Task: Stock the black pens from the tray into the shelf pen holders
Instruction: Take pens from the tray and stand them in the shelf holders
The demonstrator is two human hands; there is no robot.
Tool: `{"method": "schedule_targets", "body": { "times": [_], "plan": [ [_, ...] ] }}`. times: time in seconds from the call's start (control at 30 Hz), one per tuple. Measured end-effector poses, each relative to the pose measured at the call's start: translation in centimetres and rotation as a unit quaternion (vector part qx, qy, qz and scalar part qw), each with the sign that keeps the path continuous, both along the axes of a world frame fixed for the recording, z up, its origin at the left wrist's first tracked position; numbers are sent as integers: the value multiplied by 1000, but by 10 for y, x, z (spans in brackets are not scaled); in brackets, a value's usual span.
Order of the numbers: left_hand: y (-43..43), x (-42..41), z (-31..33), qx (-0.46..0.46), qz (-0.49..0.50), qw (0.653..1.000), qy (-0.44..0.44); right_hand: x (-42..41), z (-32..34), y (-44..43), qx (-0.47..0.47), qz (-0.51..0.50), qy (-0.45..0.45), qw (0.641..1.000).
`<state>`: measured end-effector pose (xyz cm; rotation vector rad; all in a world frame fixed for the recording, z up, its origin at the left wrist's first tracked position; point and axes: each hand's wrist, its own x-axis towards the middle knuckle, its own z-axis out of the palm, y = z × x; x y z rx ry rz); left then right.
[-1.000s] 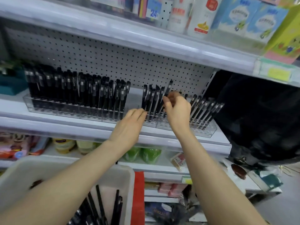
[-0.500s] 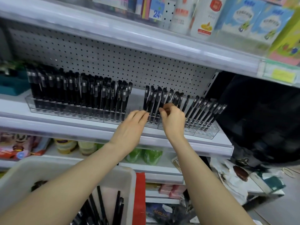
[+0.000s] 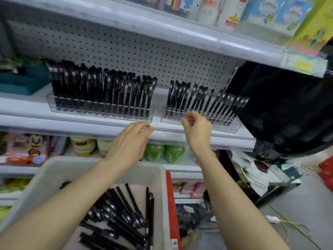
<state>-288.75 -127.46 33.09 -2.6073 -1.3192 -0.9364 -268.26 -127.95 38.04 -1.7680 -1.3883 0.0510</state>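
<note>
Shelf (image 3: pixel 198 136): front lip runs just under both hands.
White tray (image 3: pixel 54 170): below the left hand, with many loose black pens (image 3: pixel 122 217) still inside.
Left pen holder (image 3: pixel 100 110): beyond the left hand, packed full.
Right pen holder (image 3: pixel 225 126): directly beyond the right hand; its pens lean right.
Left hand (image 3: pixel 129 141): fingers relaxed and spread, holding nothing.
Right hand (image 3: pixel 197 130): has dropped from among the pen caps to the holder's front wall. Fingers curled, no pen seen.
Finding: one pen judged seated; return to tray due.
</note>
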Motion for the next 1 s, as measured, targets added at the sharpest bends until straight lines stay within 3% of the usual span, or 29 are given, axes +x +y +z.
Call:
{"method": "schedule_targets", "body": {
  "times": [0.2, 0.3, 0.47, 0.63, 0.8, 1.0],
  "plan": [
    [-22, -62, -51, -37, 29, 999, 14, -62, -42, -52, -42, 40, 10, 998],
    [-25, -78, -73, -68, 27, 997, 14, -95, -69, -73, -111, 85, -21, 990],
    [-32, -90, -98, -34, 8, 998, 51, -129, -134, -79, -313, 102, -101, 939],
    [-33, -90, -101, -34, 13, 997, 74, -135, -153, -83, -398, 72, -169, 899],
    [-31, -90, -102, -44, 7, 997, 68, -133, -144, -83, -405, 83, -137, 900],
    [-28, -86, -79, -49, -71, 995, 58, -121, -102, -78, -325, 148, 29, 934]
  ]
}}
